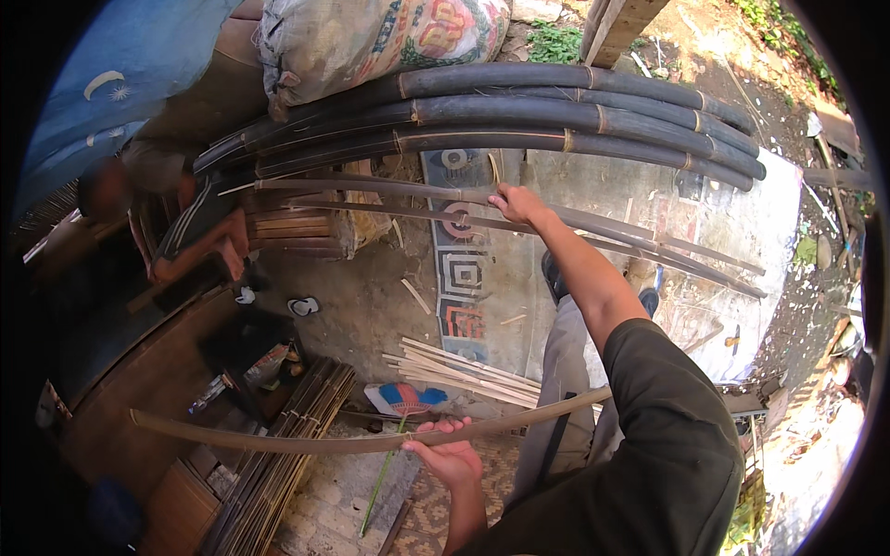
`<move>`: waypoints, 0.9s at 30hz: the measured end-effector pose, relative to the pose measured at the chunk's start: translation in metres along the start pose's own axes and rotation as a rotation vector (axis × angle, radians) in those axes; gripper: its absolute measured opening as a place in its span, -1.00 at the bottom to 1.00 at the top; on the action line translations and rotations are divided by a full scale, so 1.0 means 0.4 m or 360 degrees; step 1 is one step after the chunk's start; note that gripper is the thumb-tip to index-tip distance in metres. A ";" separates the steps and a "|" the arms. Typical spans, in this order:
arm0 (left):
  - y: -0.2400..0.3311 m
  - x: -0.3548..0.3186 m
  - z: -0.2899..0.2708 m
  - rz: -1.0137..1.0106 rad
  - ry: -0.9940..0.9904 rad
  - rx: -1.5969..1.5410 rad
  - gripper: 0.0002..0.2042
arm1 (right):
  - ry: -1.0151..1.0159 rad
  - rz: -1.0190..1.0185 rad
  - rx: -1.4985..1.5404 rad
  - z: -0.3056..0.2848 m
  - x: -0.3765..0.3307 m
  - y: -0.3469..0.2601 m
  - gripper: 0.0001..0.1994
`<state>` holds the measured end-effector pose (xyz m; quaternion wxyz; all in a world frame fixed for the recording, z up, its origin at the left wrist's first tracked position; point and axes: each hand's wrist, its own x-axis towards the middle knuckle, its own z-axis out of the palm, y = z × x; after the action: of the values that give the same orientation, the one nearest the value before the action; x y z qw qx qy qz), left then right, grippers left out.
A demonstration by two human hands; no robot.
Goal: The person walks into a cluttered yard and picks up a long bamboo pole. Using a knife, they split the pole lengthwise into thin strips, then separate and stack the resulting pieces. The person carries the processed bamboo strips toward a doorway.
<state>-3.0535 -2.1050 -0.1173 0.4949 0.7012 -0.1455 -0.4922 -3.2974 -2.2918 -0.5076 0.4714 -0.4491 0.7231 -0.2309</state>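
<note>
The hands are well apart. In the lower middle, the left hand [450, 456] holds a long brown strip [278, 444] near mid-length, good for balance; upper middle, the right hand [520, 205] grips a dark strip [371, 188], finger wrap unclear. Light grips should prevent cuts.

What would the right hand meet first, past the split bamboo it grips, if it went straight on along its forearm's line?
Probably the thin pale sliver just beyond the right hand, then the nearest dark bamboo pole. Depth is unclear, so it might pass over the sliver.
</note>
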 end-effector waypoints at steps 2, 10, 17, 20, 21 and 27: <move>-0.010 0.022 -0.005 -0.0028 0.0032 -0.0013 -0.42 | -0.0145 0.0071 -0.0085 0.012 0.014 0.008 -0.64; -0.026 0.073 0.010 -0.0069 0.0088 0.0067 -0.42 | 0.0606 -0.0133 -0.0222 0.048 -0.080 0.143 -0.74; -0.031 0.093 0.050 -0.0055 0.0060 0.0140 -0.43 | 0.0410 0.0339 -0.0517 0.098 -0.341 0.350 -0.54; -0.034 0.085 0.070 -0.0036 0.0044 0.0160 -0.46 | 0.0402 0.0345 -0.0632 0.088 -0.367 0.387 -0.43; -0.034 0.088 0.067 -0.0020 0.0020 0.0162 -0.46 | 0.0382 0.0363 -0.0634 0.086 -0.357 0.391 -0.38; -0.044 0.084 0.093 0.0024 -0.0042 0.0262 -0.45 | 0.0555 0.0671 -0.0566 0.065 -0.285 0.502 -0.36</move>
<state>-3.0737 -2.1406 -0.1516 0.4374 0.7317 -0.1973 -0.4841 -3.3437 -2.0923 -0.6173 0.2921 -0.3185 0.8989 -0.0718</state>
